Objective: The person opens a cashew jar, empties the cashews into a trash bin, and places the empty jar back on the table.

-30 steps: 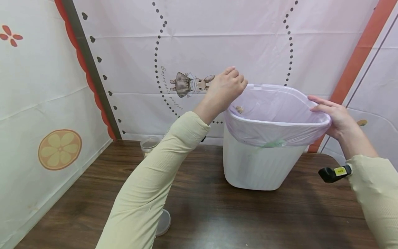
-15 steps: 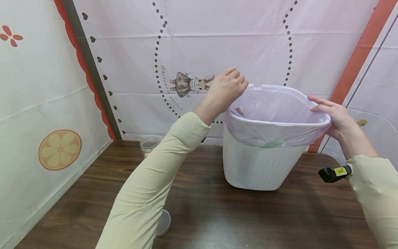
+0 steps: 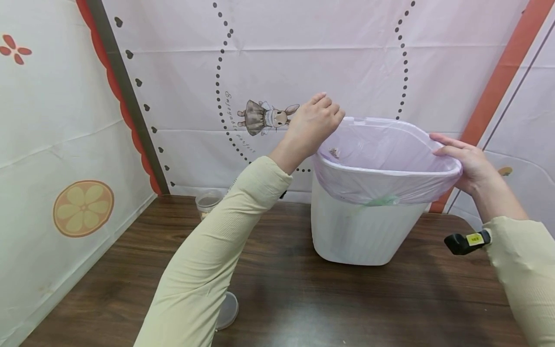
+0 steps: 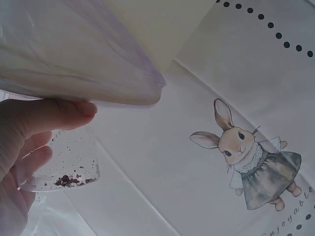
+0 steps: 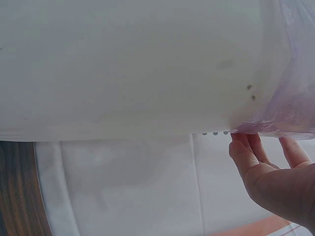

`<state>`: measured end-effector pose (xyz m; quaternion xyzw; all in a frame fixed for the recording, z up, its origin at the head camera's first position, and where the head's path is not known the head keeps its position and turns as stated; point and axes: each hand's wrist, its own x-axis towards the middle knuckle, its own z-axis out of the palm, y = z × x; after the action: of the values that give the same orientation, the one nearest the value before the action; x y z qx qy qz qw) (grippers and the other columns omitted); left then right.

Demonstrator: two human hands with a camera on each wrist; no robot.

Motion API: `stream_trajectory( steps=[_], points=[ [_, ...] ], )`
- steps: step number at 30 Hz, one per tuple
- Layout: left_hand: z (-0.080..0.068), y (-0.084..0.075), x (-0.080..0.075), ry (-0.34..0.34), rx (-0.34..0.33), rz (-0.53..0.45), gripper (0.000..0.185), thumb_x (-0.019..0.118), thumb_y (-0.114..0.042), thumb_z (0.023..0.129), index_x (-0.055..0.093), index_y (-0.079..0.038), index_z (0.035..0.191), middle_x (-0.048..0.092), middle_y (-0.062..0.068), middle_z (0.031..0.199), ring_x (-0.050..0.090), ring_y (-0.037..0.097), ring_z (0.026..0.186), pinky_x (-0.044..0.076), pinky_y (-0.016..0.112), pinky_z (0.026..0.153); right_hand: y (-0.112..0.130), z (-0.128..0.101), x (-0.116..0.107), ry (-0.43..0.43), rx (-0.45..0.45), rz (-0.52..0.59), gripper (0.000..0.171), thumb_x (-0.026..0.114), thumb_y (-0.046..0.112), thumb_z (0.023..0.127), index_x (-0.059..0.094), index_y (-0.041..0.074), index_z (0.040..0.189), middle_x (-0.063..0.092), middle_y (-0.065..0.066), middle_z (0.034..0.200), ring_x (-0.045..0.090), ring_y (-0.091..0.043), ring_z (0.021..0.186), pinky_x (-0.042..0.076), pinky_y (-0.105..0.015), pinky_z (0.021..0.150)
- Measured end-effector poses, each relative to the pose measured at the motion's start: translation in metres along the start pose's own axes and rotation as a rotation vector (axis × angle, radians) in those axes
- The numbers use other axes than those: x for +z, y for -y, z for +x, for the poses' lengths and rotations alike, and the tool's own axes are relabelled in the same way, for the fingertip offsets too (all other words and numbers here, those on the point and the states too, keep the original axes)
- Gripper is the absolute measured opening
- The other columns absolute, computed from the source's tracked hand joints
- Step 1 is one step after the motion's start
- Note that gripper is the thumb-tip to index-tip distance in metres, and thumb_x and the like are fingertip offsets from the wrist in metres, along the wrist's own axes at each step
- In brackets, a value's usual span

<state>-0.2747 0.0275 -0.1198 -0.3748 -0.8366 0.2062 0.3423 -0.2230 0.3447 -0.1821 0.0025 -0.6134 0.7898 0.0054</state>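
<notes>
The white bin point(image 3: 360, 236), purple liner point(image 3: 386, 144) fitted, stood on the table point(image 3: 282, 299). The left hand point(image 3: 314, 120) gripped a clear container point(image 4: 78, 157) (dark flakes point(image 4: 70, 181) lay inside) beside one end; the right hand point(image 3: 470, 166) gripped the other.

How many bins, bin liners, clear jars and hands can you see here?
White bin: 1
Purple liner: 1
Held jar and tabletop jar: 2
Left hand and right hand: 2
Total: 6

My left sleeve point(image 3: 208, 255) partly hides a jar point(image 3: 207, 200) and grey disc point(image 3: 229, 311); the dark flecks point(image 4: 69, 181) in the clear cup point(image 4: 71, 157) I hold seem too small to name.
</notes>
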Motion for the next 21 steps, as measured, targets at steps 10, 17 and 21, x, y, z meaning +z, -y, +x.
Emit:
stream_trajectory(
  steps=[10, 17, 21],
  points=[
    [-0.0016, 0.0038, -0.0007, 0.071, -0.057, -0.064, 0.05, 0.052, 0.005, 0.081, 0.047, -0.009, 0.129, 0.054, 0.004, 0.124, 0.043, 0.02, 0.121, 0.015, 0.031, 0.11, 0.0004, -0.0012, 0.0007, -0.008, 0.013, -0.01, 0.031, 0.056, 0.001, 0.087, 0.071, 0.025, 0.1, 0.067, 0.007, 0.093, 0.062, -0.01, 0.082, 0.052, -0.026, 0.066],
    [-0.0034, 0.0061, 0.0, 0.065, -0.092, -0.094, 0.051, 0.051, 0.004, 0.08, 0.046, -0.007, 0.13, 0.055, 0.004, 0.123, 0.044, 0.021, 0.12, 0.015, 0.03, 0.11, 0.0004, -0.0005, 0.0003, -0.018, 0.014, 0.003, 0.031, 0.058, 0.001, 0.086, 0.071, 0.025, 0.101, 0.067, 0.008, 0.093, 0.063, -0.01, 0.083, 0.052, -0.026, 0.066],
    [-0.0051, 0.0069, 0.0017, 0.054, -0.117, -0.111, 0.052, 0.053, 0.003, 0.079, 0.046, -0.007, 0.129, 0.055, 0.004, 0.123, 0.044, 0.022, 0.118, 0.016, 0.03, 0.11, 0.0001, -0.0004, 0.0001, -0.013, 0.012, 0.005, 0.032, 0.057, 0.001, 0.086, 0.071, 0.025, 0.101, 0.067, 0.007, 0.094, 0.062, -0.01, 0.083, 0.052, -0.026, 0.066]
  ],
)
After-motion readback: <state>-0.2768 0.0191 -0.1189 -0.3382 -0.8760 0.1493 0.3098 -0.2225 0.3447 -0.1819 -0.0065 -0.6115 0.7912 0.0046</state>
